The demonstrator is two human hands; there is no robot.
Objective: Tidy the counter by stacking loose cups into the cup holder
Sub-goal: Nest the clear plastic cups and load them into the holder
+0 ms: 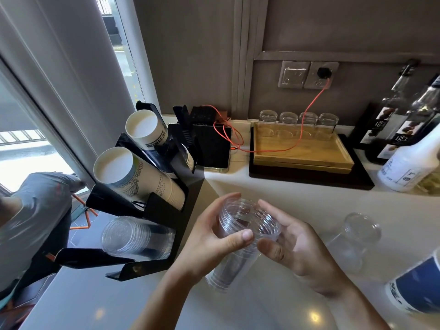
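A stack of clear plastic cups (240, 236) is tilted above the white counter, mouths facing up and away from me. My left hand (214, 239) grips its left side, thumb across the rim. My right hand (295, 248) holds its right side. The black cup holder (188, 194) stands to the left. Its two upper slots carry paper cup stacks (133, 177), and its bottom slot carries clear cups (135, 236). A loose clear cup stack (352, 239) stands upside down on the counter to the right.
A blue-and-white paper cup (419, 287) sits at the right edge. At the back are a wooden tray (302, 151) with glasses, a tablet (214, 148) with an orange cable, and bottles (404, 129). Another person in a grey shirt (31, 210) stands at the left.
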